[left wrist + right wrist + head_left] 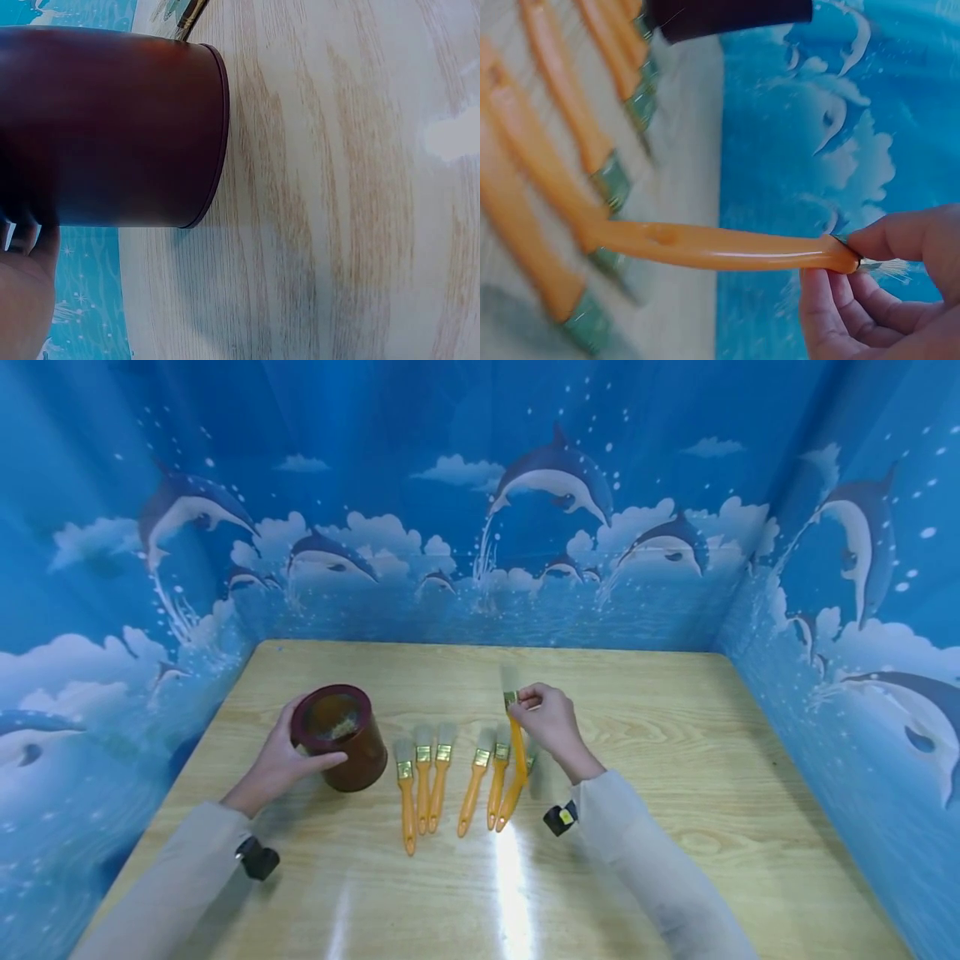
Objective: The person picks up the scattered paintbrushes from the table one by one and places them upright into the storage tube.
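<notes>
While the left hand (279, 762) curls round the side of a dark red cylindrical pot (339, 735), thumb lying across its near wall, its grip is closed on the pot, which stands upright on the desk (675, 735) with its open mouth up. In the left wrist view the pot's wall fills the frame and the fingers (22, 240) press against it. The right hand (550, 720) pinches a paintbrush (516, 752) by the metal band just below the bristles, thumb and fingertips tight together, a narrow closed grip on the brush. That brush is lifted at its bristle end: its long axis runs roughly away from the person, bristles pointing to the far wall, orange handle sloping down toward the person. In the right wrist view the fingers (885, 240) clamp the band and the handle stretches away over the others. Five more orange-handled brushes (423, 777) lie flat in a loose row between pot and right hand, bristles toward the far side, with a sixth partly hidden under the right hand. The desk is pale wood with a bright glare streak. Blue walls (480, 527) printed with dolphins and clouds enclose it on three sides.
</notes>
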Tool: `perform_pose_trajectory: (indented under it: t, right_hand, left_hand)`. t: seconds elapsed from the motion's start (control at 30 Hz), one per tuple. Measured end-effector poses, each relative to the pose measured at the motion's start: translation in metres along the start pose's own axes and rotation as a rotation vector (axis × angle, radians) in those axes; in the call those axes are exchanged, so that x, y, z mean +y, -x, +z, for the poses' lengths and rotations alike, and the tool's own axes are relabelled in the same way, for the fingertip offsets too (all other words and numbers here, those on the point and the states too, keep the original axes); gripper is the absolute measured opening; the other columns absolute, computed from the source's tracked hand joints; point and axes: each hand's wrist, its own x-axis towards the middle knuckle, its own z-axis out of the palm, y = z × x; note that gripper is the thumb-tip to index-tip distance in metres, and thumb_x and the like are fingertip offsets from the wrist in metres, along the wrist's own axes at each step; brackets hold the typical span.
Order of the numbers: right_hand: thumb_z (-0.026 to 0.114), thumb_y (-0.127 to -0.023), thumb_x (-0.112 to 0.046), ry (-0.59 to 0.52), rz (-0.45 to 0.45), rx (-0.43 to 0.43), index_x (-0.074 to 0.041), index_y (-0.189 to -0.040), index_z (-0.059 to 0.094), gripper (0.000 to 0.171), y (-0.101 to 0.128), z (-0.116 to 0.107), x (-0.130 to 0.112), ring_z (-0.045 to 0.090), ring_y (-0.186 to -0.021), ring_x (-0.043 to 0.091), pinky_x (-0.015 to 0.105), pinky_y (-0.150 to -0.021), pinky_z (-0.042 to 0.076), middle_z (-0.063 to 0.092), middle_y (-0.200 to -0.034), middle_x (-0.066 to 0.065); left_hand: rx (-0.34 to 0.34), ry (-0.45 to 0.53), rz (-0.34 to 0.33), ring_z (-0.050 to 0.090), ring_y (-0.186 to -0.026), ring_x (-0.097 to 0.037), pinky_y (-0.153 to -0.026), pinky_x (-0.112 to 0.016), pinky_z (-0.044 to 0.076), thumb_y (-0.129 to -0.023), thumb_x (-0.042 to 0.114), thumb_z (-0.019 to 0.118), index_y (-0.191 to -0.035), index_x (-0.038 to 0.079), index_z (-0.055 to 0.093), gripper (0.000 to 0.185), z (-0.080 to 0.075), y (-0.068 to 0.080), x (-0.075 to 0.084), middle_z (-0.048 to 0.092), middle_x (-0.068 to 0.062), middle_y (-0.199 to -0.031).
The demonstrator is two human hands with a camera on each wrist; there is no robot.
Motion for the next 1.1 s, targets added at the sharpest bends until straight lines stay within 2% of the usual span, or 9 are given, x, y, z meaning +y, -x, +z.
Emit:
perform_pose_trajectory:
  t: [0.3,0.6,0.87,1.1]
  right_hand:
    - [0.066,-0.09,-0.02,-0.074,-0.157,-0.029,-0.004,-0.106,0.065,0.023,0.001,0.014,-0.051,0.065,-0.089,0.022,0.034,-0.074,0.055,0.065,-0.098,0.01]
    - [0.067,-0.091,-0.02,-0.217,-0.321,-0.054,-0.006,-0.111,0.066,0.024,0.013,0.033,-0.098,0.065,-0.09,0.017,0.03,-0.079,0.055,0.067,-0.101,0.006]
    - [0.067,-0.091,-0.018,-0.333,-0.475,-0.068,-0.005,-0.108,0.065,0.021,0.021,0.06,-0.121,0.065,-0.091,0.014,0.022,-0.08,0.054,0.067,-0.101,0.007]
    - [0.065,-0.092,-0.014,-0.313,-0.554,-0.099,-0.005,-0.107,0.065,0.017,0.018,0.082,-0.131,0.065,-0.089,0.009,0.018,-0.078,0.053,0.069,-0.101,0.006]
  left_hand:
    - [-0.008,-0.006,-0.002,0.025,-0.138,-0.041,-0.105,-0.066,0.025,-0.078,0.03,0.081,-0.153,0.009,0.007,0.108,-0.001,0.0,0.001,0.025,-0.022,-0.152]
    - [-0.002,0.004,0.007,0.025,-0.138,-0.041,-0.105,-0.066,0.025,-0.077,0.028,0.082,-0.153,0.009,0.008,0.108,0.0,0.0,-0.001,0.025,-0.021,-0.152]
    - [0.002,0.003,0.019,0.027,-0.137,-0.041,-0.104,-0.066,0.025,-0.078,0.028,0.081,-0.153,0.009,0.008,0.107,0.0,0.0,-0.003,0.026,-0.021,-0.152]
    - [0.013,-0.021,0.035,0.029,-0.135,-0.041,-0.104,-0.064,0.028,-0.078,0.029,0.081,-0.152,0.005,0.01,0.105,0.002,-0.003,-0.004,0.027,-0.023,-0.15]
